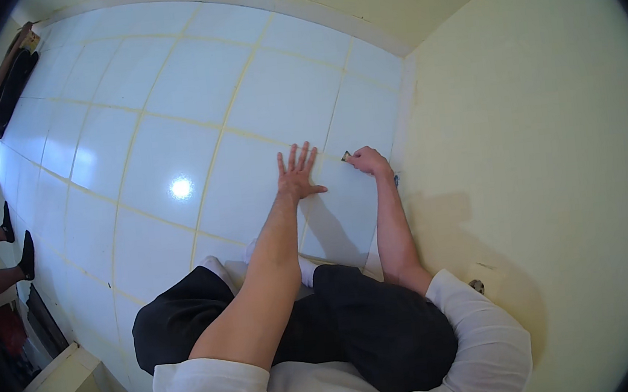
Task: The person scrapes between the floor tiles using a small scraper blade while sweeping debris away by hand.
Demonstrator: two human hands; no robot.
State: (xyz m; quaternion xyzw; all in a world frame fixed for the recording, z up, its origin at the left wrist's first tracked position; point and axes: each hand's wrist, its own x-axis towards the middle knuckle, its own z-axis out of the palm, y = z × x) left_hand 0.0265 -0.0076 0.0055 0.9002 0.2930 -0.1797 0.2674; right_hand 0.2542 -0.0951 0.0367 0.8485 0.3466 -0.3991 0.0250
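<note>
My left hand (299, 173) lies flat on the glossy white tile floor (166, 150), fingers spread, holding nothing. To its right, my right hand (370, 161) is closed around a small flat piece (346, 156), part dark and part pale, too small to tell its kind. That piece pokes out from the fingertips on the left, against the floor by a tile joint. Yellowish lines (226, 112) run along many joints; the joint between my hands looks paler.
I sit on the floor beside a cream wall (534, 122), with a round fitting (477, 286) low on it. A small blue thing (396, 180) lies by my right wrist. Another person's dark-shod feet (26, 255) are at the left. A black bag (5, 93) stands far left.
</note>
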